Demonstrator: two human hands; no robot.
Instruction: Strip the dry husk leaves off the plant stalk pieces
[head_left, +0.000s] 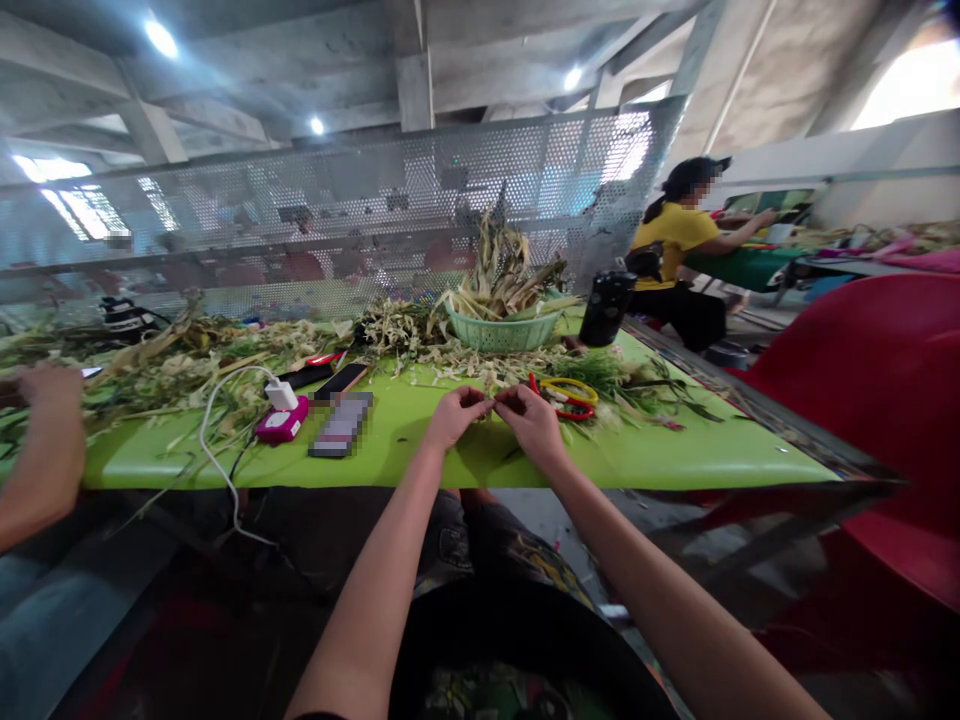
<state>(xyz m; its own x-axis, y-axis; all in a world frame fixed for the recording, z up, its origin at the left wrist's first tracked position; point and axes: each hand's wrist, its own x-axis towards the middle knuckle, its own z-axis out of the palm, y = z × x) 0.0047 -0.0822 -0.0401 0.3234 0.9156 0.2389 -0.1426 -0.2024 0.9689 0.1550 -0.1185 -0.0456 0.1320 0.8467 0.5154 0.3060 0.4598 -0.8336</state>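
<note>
My left hand (pixel 454 415) and my right hand (pixel 534 418) meet over the green table (pixel 675 455), fingertips pinched together on a small piece of dried plant I can barely make out. Just beyond my right hand lie scissors with yellow and red handles (pixel 568 396). A green basket (pixel 504 330) heaped with dried leaves and stalks stands behind my hands.
Dried plant scraps (pixel 187 355) cover the table's far side. A pink power bank with white cable (pixel 281 420), phones (pixel 341 380) and a black bottle (pixel 606 307) rest on it. A co-worker's arm (pixel 45 450) reaches in at left. A person in yellow (pixel 675 240) sits far right by red chairs (pixel 877 400).
</note>
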